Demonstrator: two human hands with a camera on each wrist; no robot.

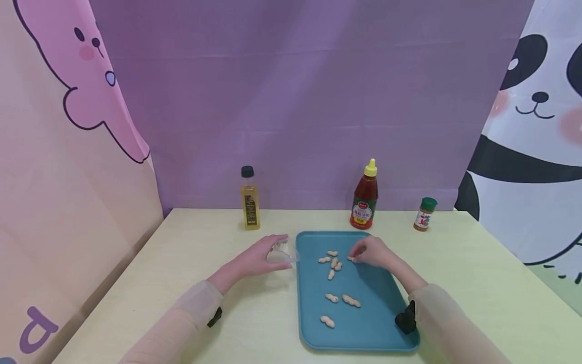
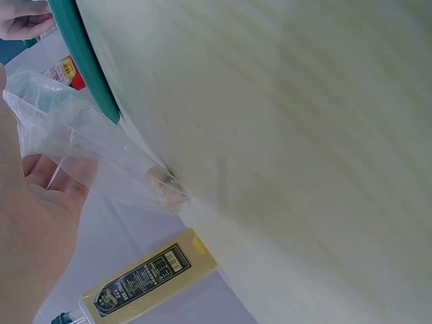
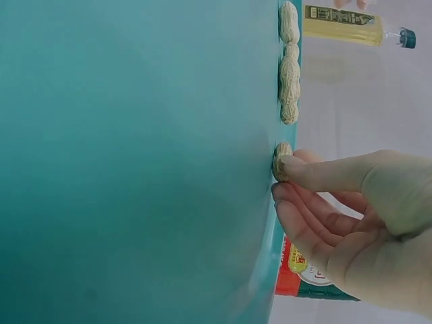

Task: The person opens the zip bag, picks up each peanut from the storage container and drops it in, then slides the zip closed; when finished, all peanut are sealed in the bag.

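Observation:
My left hand point(image 1: 260, 259) holds a clear plastic bag point(image 2: 111, 145) just off the tray's left edge, thumb and fingers spread round its mouth. A peanut point(image 2: 164, 183) lies in the bottom of the bag. Over the blue tray point(image 1: 364, 333), toward its far right side, my right hand point(image 1: 374, 251) pinches an unshelled peanut point(image 3: 280, 167) between thumb and fingertips, close at the tray surface. Several other peanuts point(image 1: 334, 263) lie grouped left of that hand. Nearer the front are three more, among them a longer peanut point(image 1: 351, 301).
Behind the tray stand an oil bottle point(image 1: 250, 207) at left, a red sauce bottle point(image 1: 365, 199) with a yellow cap, and a small green-capped jar point(image 1: 425, 215) at right. A purple cloth point(image 1: 300, 101) hangs along the table's back edge.

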